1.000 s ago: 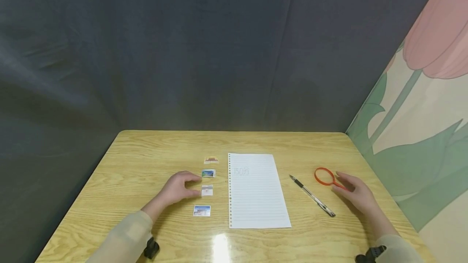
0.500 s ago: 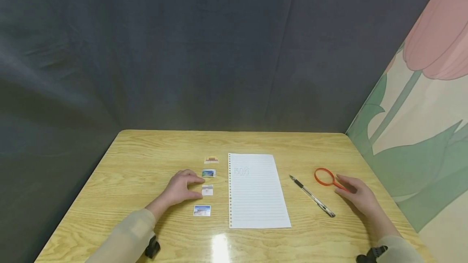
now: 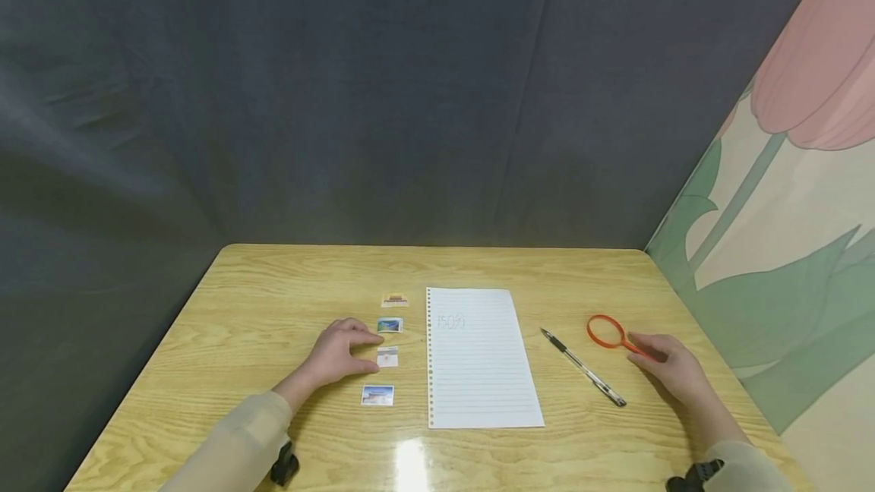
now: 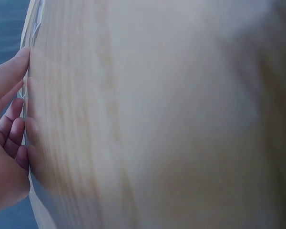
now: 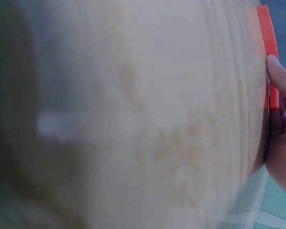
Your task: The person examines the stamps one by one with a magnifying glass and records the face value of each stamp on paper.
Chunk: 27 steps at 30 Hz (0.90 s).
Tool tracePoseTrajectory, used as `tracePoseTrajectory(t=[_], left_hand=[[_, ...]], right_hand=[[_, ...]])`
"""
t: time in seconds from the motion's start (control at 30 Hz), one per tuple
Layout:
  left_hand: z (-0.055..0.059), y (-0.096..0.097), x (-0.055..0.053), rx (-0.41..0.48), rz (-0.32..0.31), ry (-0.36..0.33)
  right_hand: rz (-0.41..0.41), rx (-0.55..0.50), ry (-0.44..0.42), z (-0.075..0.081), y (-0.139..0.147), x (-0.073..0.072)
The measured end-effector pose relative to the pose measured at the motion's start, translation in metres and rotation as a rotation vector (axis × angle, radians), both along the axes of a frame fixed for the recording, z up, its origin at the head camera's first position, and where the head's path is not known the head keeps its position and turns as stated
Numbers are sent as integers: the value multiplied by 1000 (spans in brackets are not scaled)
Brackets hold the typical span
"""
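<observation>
My left hand (image 3: pixel 336 354) rests on the table with thumb and fingers parted, just left of a pale stamp (image 3: pixel 387 357). Its thumb tip and fingertips lie near that stamp's corners without pinching it. In the left wrist view the left hand (image 4: pixel 7 114) shows its thumb at the tabletop. At the right, my right hand (image 3: pixel 670 370) holds the handle of a red-rimmed magnifying glass (image 3: pixel 605 331) that lies on the table. The right wrist view shows the thumb against the red handle (image 5: pixel 268 31), with the fingers partly hidden behind it.
Three other stamps line up with the pale one: a yellow-red stamp (image 3: pixel 394 300), a blue-green stamp (image 3: pixel 390 325) and a blue stamp (image 3: pixel 377 395). A lined sheet (image 3: pixel 481 370) with "150" and more writing lies mid-table. A pen (image 3: pixel 583 367) lies between sheet and magnifying glass.
My left hand has slid slightly right, closer to the pale stamp. My right thumb and fingers have drawn together on the magnifying glass handle. The stamps, sheet and pen stay in place.
</observation>
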<state>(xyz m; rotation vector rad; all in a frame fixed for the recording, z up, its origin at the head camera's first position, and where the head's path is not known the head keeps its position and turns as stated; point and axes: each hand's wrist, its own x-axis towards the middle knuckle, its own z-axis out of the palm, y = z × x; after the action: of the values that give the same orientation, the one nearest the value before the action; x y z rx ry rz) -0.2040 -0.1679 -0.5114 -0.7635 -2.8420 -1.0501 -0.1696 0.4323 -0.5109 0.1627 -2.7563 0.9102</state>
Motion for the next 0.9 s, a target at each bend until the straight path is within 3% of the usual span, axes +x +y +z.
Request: tracePoseTrajectory(t=[0.27, 0.6, 0.9], left_hand=[[-2, -1, -1, -11, -1, 8], [-2, 0, -1, -13, -9, -13], [-1, -1, -1, -8, -11, 7]], right_hand=[[-52, 0, -18, -4, 1, -2], [-93, 19, -77, 0, 0, 0], [-111, -5, -72, 4, -6, -1]])
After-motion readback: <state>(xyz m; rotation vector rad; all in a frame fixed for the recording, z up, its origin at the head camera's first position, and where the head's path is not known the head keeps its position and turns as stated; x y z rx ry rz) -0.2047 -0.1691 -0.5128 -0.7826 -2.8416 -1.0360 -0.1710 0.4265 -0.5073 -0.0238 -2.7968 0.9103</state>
